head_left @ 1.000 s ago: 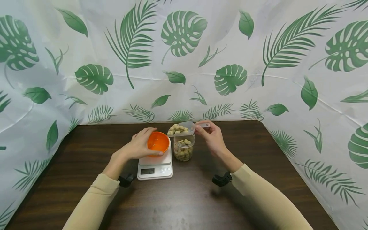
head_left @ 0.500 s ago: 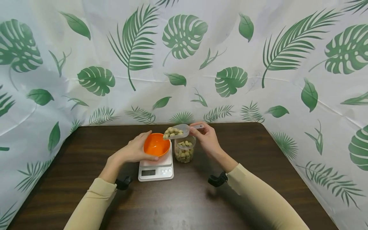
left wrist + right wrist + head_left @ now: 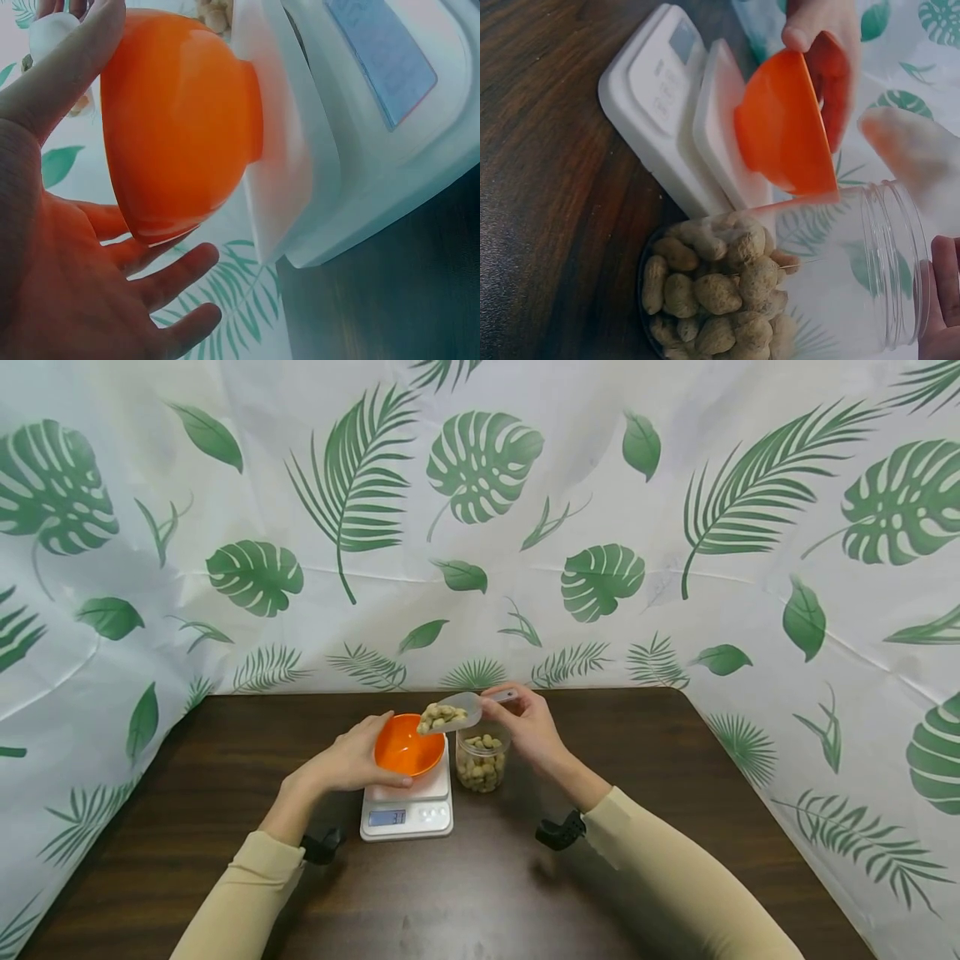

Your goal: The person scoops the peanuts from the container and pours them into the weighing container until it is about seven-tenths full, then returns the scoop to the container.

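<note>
An orange bowl [image 3: 408, 758] sits on a white kitchen scale [image 3: 431, 828], whose display is lit with digits. My left hand [image 3: 347, 763] grips the bowl's left side, thumb at the near rim and fingers at the far rim. Between thumb and fingers my right hand [image 3: 531, 732] pinches the handle of a clear plastic scoop [image 3: 467, 707]. Unshelled peanuts [image 3: 439, 718] fill the scoop's front, which overlaps the bowl's right rim in the head view. Right of the scale, below the scoop, stands an uncapped clear jar [image 3: 889, 262], its lower part full of peanuts [image 3: 720, 292].
Everything stands on a dark brown wooden table [image 3: 480, 893], near its back edge. Behind and beside it hangs a white cloth [image 3: 517, 635] printed with green leaves. Each wrist wears a black strap [image 3: 561, 831].
My right hand has carried the scoop of peanuts leftward and toward me, from above the jar to the bowl's rim. The scale's display has lit up. The left hand stays at the bowl.
</note>
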A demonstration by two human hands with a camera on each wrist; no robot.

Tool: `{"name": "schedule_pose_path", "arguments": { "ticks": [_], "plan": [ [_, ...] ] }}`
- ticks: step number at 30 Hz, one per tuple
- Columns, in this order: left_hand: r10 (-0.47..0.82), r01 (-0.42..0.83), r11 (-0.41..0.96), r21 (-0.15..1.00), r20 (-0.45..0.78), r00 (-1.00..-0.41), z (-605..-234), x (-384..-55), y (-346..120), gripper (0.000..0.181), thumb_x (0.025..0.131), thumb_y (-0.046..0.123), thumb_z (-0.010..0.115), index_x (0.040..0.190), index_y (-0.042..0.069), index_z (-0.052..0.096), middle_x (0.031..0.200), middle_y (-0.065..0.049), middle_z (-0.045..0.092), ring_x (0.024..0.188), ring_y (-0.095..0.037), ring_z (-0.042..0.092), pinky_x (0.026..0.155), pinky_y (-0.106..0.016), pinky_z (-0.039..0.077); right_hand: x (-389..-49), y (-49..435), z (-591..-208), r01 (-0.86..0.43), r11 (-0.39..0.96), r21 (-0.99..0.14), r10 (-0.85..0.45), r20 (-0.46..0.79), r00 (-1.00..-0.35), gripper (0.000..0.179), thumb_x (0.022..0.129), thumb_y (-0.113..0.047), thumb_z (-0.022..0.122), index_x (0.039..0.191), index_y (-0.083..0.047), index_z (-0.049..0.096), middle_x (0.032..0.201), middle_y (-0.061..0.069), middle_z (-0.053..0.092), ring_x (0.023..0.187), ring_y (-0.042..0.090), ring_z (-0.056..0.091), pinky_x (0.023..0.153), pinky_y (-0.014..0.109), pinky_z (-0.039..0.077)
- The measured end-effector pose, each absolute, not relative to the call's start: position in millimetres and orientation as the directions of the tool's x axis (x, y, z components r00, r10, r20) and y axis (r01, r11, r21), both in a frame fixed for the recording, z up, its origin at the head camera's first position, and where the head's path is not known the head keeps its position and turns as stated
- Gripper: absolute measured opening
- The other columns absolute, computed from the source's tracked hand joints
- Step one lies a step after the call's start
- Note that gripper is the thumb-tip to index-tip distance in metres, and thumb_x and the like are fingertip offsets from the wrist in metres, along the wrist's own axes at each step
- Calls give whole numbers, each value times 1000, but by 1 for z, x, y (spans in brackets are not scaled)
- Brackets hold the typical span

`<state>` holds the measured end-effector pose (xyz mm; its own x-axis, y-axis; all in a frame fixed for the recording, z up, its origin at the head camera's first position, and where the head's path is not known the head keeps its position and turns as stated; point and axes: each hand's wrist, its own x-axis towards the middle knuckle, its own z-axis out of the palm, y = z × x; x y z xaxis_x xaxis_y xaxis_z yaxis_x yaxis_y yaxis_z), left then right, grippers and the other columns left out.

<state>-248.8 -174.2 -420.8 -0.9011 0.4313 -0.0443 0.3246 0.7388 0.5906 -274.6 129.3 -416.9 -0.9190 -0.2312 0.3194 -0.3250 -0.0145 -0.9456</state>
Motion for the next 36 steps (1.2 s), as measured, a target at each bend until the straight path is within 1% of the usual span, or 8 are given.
{"name": "schedule_pose_path", "arguments": {
  "ticks": [5,8,12,14,20,22,31,36],
  "plan": [
    [435,341,736,585,-23,-900,-421,-249,-174,114,78,53,85,156,-8,29,151,-23,44,129,-41,47,106,-67,36,-275,126,-414,-319,23,-947,-242,304,-921,22,101,-12,68,117,3,68,110,20,70,100,26,71,93,38,55],
    [438,349,737,579,-15,-899,-421,-250,-174,113,78,53,85,156,-8,30,151,-25,43,132,-43,46,106,-68,35,-276,125,-413,-329,60,-942,-250,305,-919,23,100,-13,69,116,3,68,107,21,70,101,36,69,92,40,55],
    [438,349,736,580,-14,-899,-421,-250,-173,113,78,52,86,156,-9,30,152,-26,42,133,-44,45,107,-68,35,-276,125,-412,-350,85,-933,-265,317,-911,22,100,-12,69,115,3,69,106,20,70,100,45,66,87,36,57],
    [441,355,733,580,-7,-898,-421,-250,-173,113,78,52,86,155,-9,30,150,-26,43,131,-43,46,106,-68,36,-276,125,-411,-354,92,-931,-272,318,-908,21,100,-12,69,115,2,69,107,17,70,99,41,66,84,32,57],
    [443,362,730,579,2,-897,-423,-250,-174,114,77,52,87,155,-10,30,150,-25,44,132,-43,46,107,-69,33,-275,127,-409,-370,116,-922,-287,326,-901,19,101,-13,69,115,0,70,109,13,69,95,24,68,85,37,57],
    [440,354,734,579,-8,-898,-423,-250,-173,115,77,52,86,156,-9,29,151,-25,43,132,-42,46,107,-68,34,-275,127,-408,-381,115,-918,-291,336,-896,19,100,-12,69,114,1,70,110,13,69,95,24,68,85,34,56],
    [443,349,732,585,-20,-896,-422,-251,-174,115,77,53,86,156,-8,29,151,-23,43,133,-40,44,108,-67,33,-276,132,-403,-393,108,-913,-312,344,-885,17,101,-10,67,113,1,70,110,13,68,97,30,68,91,50,55],
    [441,342,736,584,-30,-897,-422,-251,-174,115,77,53,85,157,-7,28,152,-24,41,133,-41,44,109,-68,32,-275,137,-400,-398,121,-910,-325,342,-882,19,101,-12,67,114,1,70,111,15,68,97,29,68,89,44,56]
  ]
}}
